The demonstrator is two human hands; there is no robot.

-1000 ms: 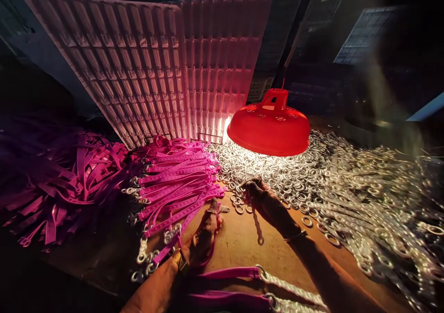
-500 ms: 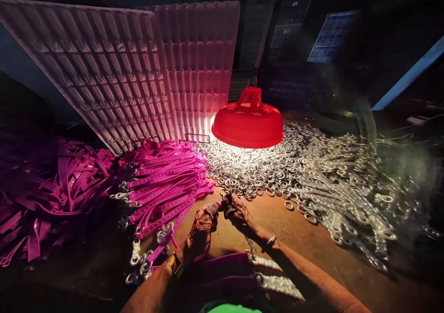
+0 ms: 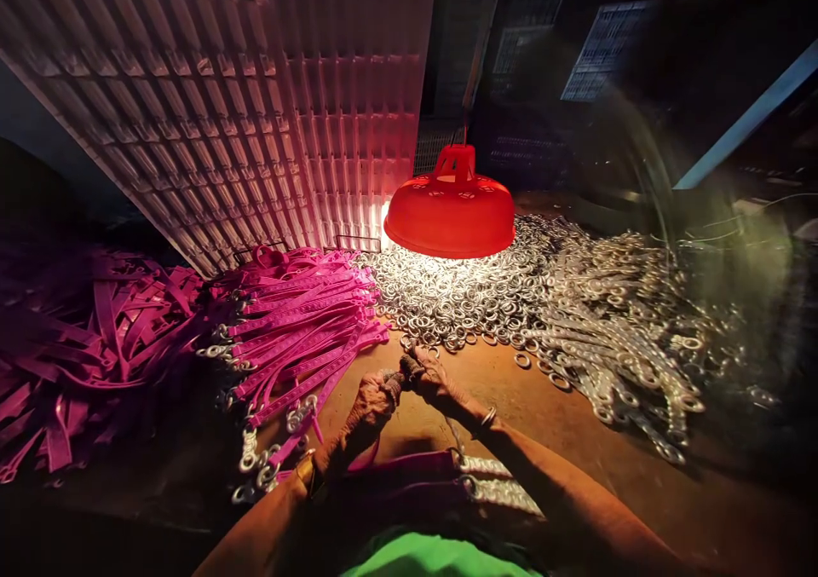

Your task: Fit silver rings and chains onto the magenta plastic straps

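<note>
My left hand (image 3: 376,400) is closed around a pink strap, part of which shows below the wrist. Close against it, my right hand (image 3: 433,379) is closed in a pinch at the strap's end. Fingers of both hands wear dark wrappings, which hide the exact grip. Under my forearms lie pink straps (image 3: 409,464) joined by rings to silvery chain lengths (image 3: 504,490). Left of my hands is a heap of pink straps with holes (image 3: 300,321), several with metal rings (image 3: 249,449) at their ends. Just beyond my hands spreads a pile of metal rings (image 3: 447,313).
A red lamp (image 3: 451,215) hangs low over the rings. Silvery chain lengths (image 3: 613,347) lie to the right. More dark pink straps (image 3: 108,347) are heaped far left. Ribbed translucent panels (image 3: 210,117) stand behind. A blurred round fan-like shape (image 3: 722,245) is at right.
My hands have drawn closer together, and the bit of pink strap that showed between them is now hidden. The whole view has shifted slightly.
</note>
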